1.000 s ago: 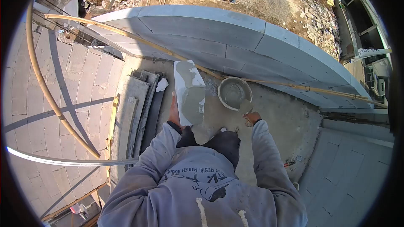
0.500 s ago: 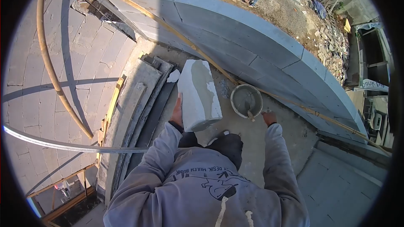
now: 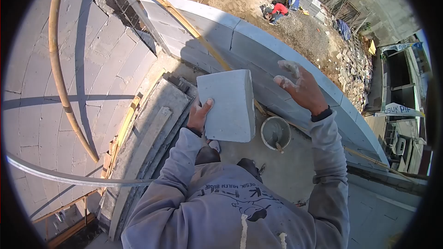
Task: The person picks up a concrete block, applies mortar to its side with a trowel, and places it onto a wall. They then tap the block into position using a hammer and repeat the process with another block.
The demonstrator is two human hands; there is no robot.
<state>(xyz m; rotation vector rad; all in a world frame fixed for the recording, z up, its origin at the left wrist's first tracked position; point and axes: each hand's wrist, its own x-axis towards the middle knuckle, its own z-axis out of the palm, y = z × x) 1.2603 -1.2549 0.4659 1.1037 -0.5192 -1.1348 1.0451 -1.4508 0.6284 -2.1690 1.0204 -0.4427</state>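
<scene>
A pale block (image 3: 226, 106) is held up in front of my body, its broad smooth face toward me. My left hand (image 3: 200, 114) grips its left edge, with the thumb on the face and the fingers hidden behind. Raised over the wall at the right, my right hand (image 3: 300, 85) has its fingers apart and holds nothing; its fingertips are dusted white. Below and right of the block, a round bucket (image 3: 263, 133) stands on the floor with grey mortar and a tool handle (image 3: 279, 147) in it.
A low block wall (image 3: 286, 69) curves across ahead, with a bamboo pole (image 3: 198, 34) along it. Stacked boards (image 3: 143, 133) lie at left beside another block wall (image 3: 37, 124). A metal bar (image 3: 74, 178) crosses the lower left. A person in red (image 3: 279, 10) crouches on the ground beyond.
My left hand has lifted and turned the block, so a smooth face shows instead of the mortar-smeared one. My right hand has moved up from beside the bucket and opened.
</scene>
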